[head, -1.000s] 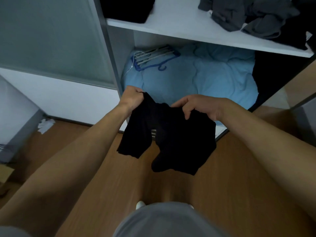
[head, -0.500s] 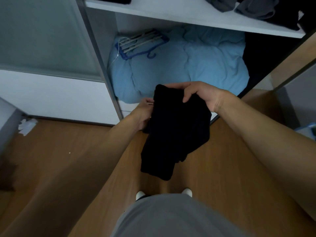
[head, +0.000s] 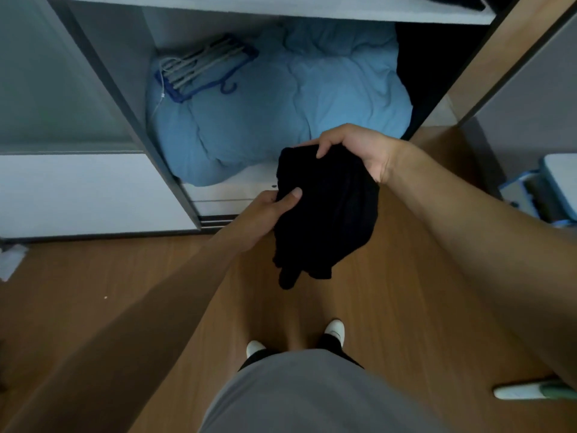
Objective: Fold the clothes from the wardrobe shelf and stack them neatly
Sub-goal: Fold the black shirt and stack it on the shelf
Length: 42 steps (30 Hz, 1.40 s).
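Observation:
A black garment (head: 327, 214) hangs bunched and doubled over in front of me above the wooden floor. My right hand (head: 352, 148) grips its upper edge, fingers curled over the top. My left hand (head: 268, 207) holds its left side lower down, thumb pressed on the front of the cloth. The wardrobe shelf (head: 312, 9) runs along the top of the view; a dark bit of the clothes on it shows at the far right.
A light blue duvet (head: 281, 114) fills the wardrobe's lower compartment, with blue and white hangers (head: 203, 70) on it. A sliding door (head: 62, 89) stands at left. Blue-and-white items (head: 549, 189) sit at right; a white object (head: 527, 392) lies on the floor.
The garment, spread between both hands a second ago, has been brought together into a narrower bundle. My left hand slid down its left side. My view tilted downward.

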Available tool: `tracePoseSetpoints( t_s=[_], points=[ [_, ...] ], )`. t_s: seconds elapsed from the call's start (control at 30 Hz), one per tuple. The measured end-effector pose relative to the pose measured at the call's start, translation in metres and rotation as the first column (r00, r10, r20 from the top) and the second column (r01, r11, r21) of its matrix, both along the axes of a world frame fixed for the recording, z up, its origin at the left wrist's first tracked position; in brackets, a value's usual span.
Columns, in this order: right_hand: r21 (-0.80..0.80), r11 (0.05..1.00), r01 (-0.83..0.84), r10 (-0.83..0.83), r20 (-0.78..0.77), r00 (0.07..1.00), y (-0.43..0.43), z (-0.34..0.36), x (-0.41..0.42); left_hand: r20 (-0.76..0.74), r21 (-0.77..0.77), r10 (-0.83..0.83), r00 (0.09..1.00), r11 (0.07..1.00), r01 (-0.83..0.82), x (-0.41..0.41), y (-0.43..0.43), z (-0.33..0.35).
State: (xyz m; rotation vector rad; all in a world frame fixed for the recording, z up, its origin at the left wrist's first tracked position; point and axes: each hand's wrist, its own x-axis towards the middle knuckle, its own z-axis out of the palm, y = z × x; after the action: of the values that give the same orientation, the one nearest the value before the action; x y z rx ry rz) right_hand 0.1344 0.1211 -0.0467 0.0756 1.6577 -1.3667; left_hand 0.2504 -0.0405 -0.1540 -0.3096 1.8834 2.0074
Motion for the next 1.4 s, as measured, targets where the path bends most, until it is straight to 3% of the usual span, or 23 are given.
tracePoseSetpoints(
  t_s=[0.07,0.13,0.2,0.3,0.4,0.5,0.57,0.63,0.7,0.77,0.87,0.97,1.13,1.2,1.3,1.4],
  points=[
    [-0.056,0.98,0.191,-0.19,0.026,0.981,0.014,0.0,-0.01,-0.026,-0.071,0.08,0.997,0.994,-0.081,-0.007,0.009,0.005],
    [-0.135,0.882,0.451,-0.443,0.088,0.892,0.035,-0.007,-0.019,-0.074,-0.13,0.186,0.98,0.972,-0.195,-0.014,0.018,0.011],
    [-0.154,0.828,0.538,-0.519,0.151,0.842,0.057,-0.025,-0.018,-0.12,-0.156,0.257,0.959,0.949,-0.274,-0.02,0.025,0.017],
    [-0.146,0.891,0.431,-0.389,0.248,0.887,0.08,-0.052,0.008,-0.148,-0.138,0.288,0.946,0.941,-0.308,-0.025,0.033,0.025],
    [-0.105,0.954,0.281,-0.262,0.171,0.95,0.087,-0.065,0.023,-0.14,-0.144,0.279,0.95,0.944,-0.298,-0.028,0.039,0.03],
    [-0.036,0.946,0.322,-0.322,0.014,0.947,0.088,-0.057,0.016,-0.111,-0.155,0.249,0.962,0.952,-0.264,-0.029,0.039,0.033],
    [-0.041,0.926,0.375,-0.376,-0.013,0.927,0.093,-0.044,0.005,-0.079,-0.152,0.251,0.965,0.953,-0.261,-0.028,0.037,0.034],
    [-0.137,0.889,0.437,-0.435,0.046,0.899,0.103,-0.034,-0.008,-0.032,-0.073,0.316,0.948,0.945,-0.317,-0.028,0.033,0.037],
    [-0.331,0.806,0.491,-0.468,0.152,0.87,0.113,-0.035,-0.015,0.03,0.031,0.364,0.931,0.93,-0.365,-0.029,0.032,0.045],
    [-0.418,0.805,0.422,-0.394,0.156,0.906,0.115,-0.05,-0.01,0.074,0.097,0.382,0.921,0.917,-0.388,-0.03,0.034,0.054],
    [-0.298,0.933,0.203,-0.203,0.032,0.979,0.109,-0.088,0.02,0.129,0.177,0.405,0.905,0.889,-0.423,-0.034,0.038,0.069],
    [-0.31,0.951,0.024,-0.062,-0.113,0.992,0.096,-0.104,0.041,0.141,0.211,0.37,0.918,0.895,-0.393,-0.037,0.04,0.079],
    [-0.314,0.919,0.239,-0.337,-0.311,0.889,0.089,-0.075,0.034,0.17,0.245,0.221,0.96,0.934,-0.258,-0.028,0.034,0.08],
    [-0.277,0.939,0.202,-0.295,-0.351,0.889,0.093,-0.067,0.03,0.189,0.291,0.192,0.963,0.926,-0.241,-0.024,0.034,0.078],
    [-0.114,0.993,0.02,-0.055,-0.307,0.95,0.091,-0.063,0.037,0.2,0.344,0.154,0.968,0.914,-0.216,-0.02,0.039,0.078],
    [-0.161,0.986,-0.042,-0.01,-0.308,0.951,0.082,-0.065,0.048,0.208,0.339,0.134,0.969,0.919,-0.2,-0.018,0.042,0.08]
  ],
)
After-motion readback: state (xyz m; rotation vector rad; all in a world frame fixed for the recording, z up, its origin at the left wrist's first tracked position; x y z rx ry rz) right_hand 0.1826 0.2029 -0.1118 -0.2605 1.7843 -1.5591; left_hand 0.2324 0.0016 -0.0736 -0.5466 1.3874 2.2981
